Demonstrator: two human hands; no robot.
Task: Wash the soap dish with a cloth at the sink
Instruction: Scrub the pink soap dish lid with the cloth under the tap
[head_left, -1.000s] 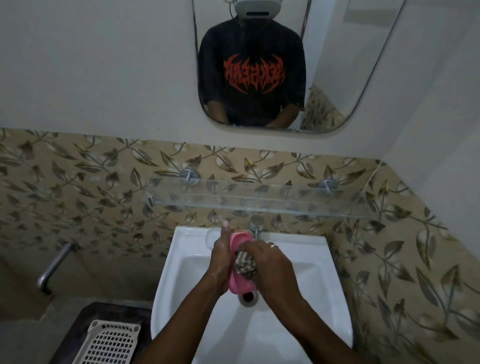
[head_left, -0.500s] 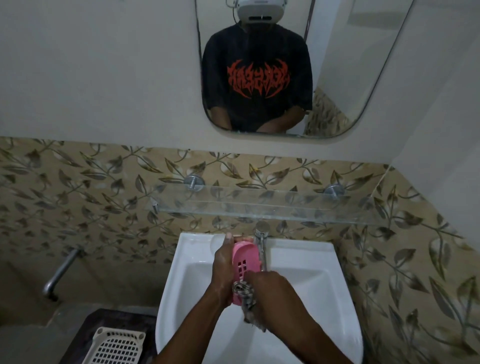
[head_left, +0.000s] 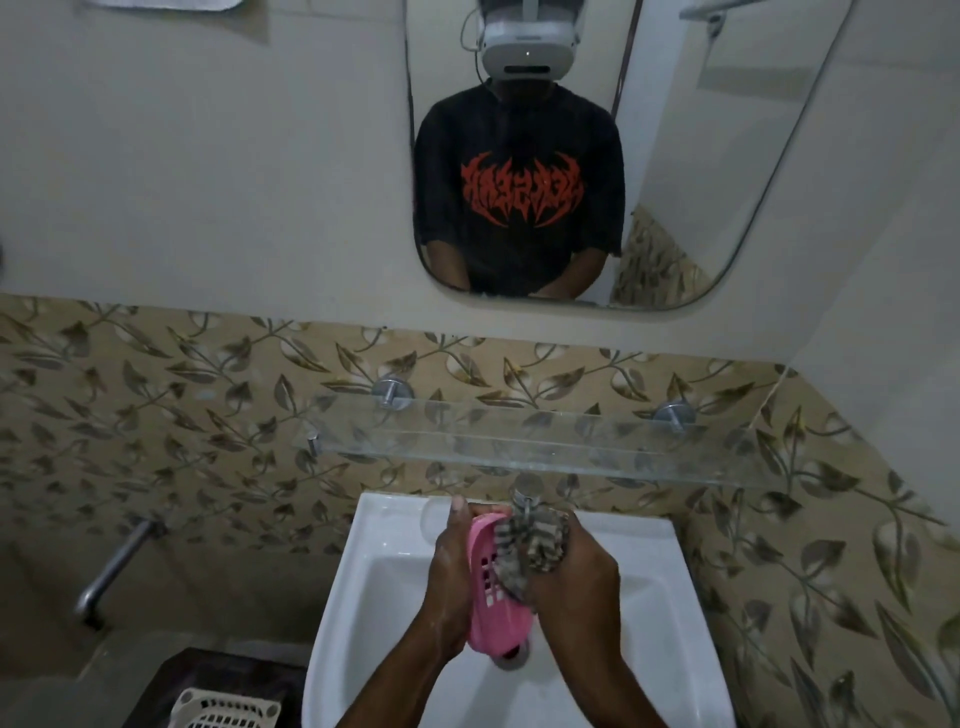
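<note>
A pink slotted soap dish (head_left: 493, 618) stands on edge over the white sink (head_left: 374, 566), above the drain. My left hand (head_left: 449, 577) grips it from the left, thumb up at its top end. My right hand (head_left: 576, 577) holds a bunched striped cloth (head_left: 535, 543) pressed against the dish's upper inner face. The cloth covers the top of the dish. The tap (head_left: 524, 493) is mostly hidden behind the cloth.
A glass shelf (head_left: 519, 441) juts from the leaf-patterned tiles just above the sink. A mirror (head_left: 675, 156) hangs higher on the wall. A white plastic basket (head_left: 223, 709) sits low at the left on a dark surface, below a metal pipe (head_left: 114, 566).
My right hand has slid the cloth from the lower end of the dish up to its top. The camera has tilted upward, so the sink sits lower in view.
</note>
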